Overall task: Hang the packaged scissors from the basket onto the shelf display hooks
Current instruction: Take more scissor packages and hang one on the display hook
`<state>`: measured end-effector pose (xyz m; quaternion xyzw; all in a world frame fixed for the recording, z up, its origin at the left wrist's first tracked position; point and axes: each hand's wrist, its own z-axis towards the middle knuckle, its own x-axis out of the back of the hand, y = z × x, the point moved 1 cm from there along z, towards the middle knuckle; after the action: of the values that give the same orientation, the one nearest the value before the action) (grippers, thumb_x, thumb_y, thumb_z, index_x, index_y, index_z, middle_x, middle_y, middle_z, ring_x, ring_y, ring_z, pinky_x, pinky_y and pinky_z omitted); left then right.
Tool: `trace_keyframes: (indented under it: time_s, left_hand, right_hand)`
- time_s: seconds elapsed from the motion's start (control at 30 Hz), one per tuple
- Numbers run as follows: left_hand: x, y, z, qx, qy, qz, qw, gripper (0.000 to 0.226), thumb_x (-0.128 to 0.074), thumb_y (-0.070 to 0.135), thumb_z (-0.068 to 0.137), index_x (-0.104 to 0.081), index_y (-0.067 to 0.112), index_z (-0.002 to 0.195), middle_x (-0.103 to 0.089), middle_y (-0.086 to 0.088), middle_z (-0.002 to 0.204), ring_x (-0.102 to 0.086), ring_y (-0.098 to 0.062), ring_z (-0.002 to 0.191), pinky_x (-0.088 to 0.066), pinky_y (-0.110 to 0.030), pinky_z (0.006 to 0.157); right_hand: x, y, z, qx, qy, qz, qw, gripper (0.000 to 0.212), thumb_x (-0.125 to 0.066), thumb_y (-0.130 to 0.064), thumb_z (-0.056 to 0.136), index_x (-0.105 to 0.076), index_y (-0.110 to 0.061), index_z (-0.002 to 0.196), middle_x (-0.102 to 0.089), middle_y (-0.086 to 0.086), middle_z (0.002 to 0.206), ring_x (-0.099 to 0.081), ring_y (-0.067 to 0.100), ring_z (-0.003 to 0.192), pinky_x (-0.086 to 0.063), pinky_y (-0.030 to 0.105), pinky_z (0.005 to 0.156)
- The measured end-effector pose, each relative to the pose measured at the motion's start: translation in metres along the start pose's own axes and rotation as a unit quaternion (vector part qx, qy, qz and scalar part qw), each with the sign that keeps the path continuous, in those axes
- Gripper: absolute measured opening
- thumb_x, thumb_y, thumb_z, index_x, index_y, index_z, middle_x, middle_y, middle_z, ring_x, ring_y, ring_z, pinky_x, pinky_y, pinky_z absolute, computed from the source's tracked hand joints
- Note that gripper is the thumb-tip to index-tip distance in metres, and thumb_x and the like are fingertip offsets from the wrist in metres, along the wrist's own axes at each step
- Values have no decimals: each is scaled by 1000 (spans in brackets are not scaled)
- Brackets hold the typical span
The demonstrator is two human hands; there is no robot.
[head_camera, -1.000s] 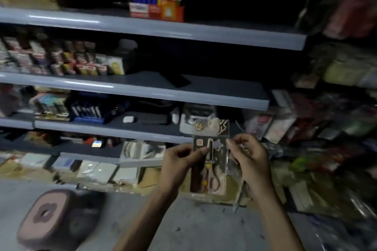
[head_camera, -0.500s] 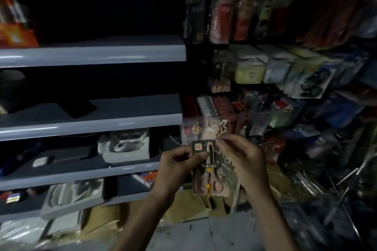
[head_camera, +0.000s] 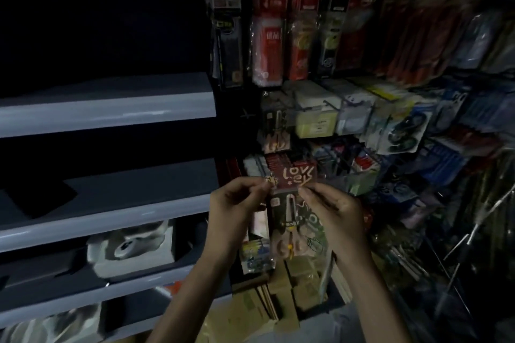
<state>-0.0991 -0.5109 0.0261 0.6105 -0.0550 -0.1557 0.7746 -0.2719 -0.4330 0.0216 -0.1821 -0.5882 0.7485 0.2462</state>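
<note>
Now both hands up before hanging display. Left hand [head_camera: 237, 203] pinches top left corner of scissors pack [head_camera: 295, 220]; right hand [head_camera: 334, 211] pinches top right edge. Pack upright between hands, header card reading "LOVELY", pink-handled scissors below. Pack in front of hooks [head_camera: 331, 104] with hung packets [head_camera: 267, 44], whether touching them, cannot tell. Grey shelves [head_camera: 111, 117] to left, mostly dark.
</note>
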Motion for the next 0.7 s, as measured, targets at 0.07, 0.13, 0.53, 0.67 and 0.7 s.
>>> trace_keyframes:
  time_s: [0.07,0.13,0.53,0.67,0.7]
  left_hand:
    - [-6,-5,15,6,6,-12,1000,9,-71,11,96,-79,6,97,-80,-7,88,-75,-21,86,-61,-35,77]
    - [-12,-10,28,1,10,-10,1000,9,-71,12,96,-79,6,98,-79,-4,88,-74,-16,84,-59,-30,74]
    - [-50,-28,76,9,61,-5,998,6,-74,11,96,-79,12,100,-78,-7,90,-72,-11,84,-57,-25,75]
    - [-67,-23,96,-37,93,71,992,15,-76,22,96,-76,22,111,-78,6,98,-73,-9,95,-59,-24,82]
    - [-71,-20,103,-42,98,79,991,18,-77,24,96,-75,22,114,-77,7,101,-73,-8,97,-59,-23,83]
  right_hand:
    - [-2,0,12,-2,14,-1,1000,14,-76,-24,92,-80,-20,104,-79,-13,98,-73,2,97,-55,14,77]
    - [-2,2,22,-1,27,-6,1000,15,-76,-27,92,-80,-23,106,-79,-15,98,-73,0,96,-54,13,77]
    - [6,24,86,-33,52,34,998,15,-76,-24,92,-79,-18,106,-80,-10,95,-73,2,92,-54,11,73]
    - [19,40,110,-26,57,42,997,18,-75,-22,93,-79,-14,109,-80,-7,97,-73,1,92,-52,10,72]
    - [21,44,117,-26,58,42,997,17,-75,-22,94,-79,-13,108,-80,-6,96,-73,2,91,-52,10,72]
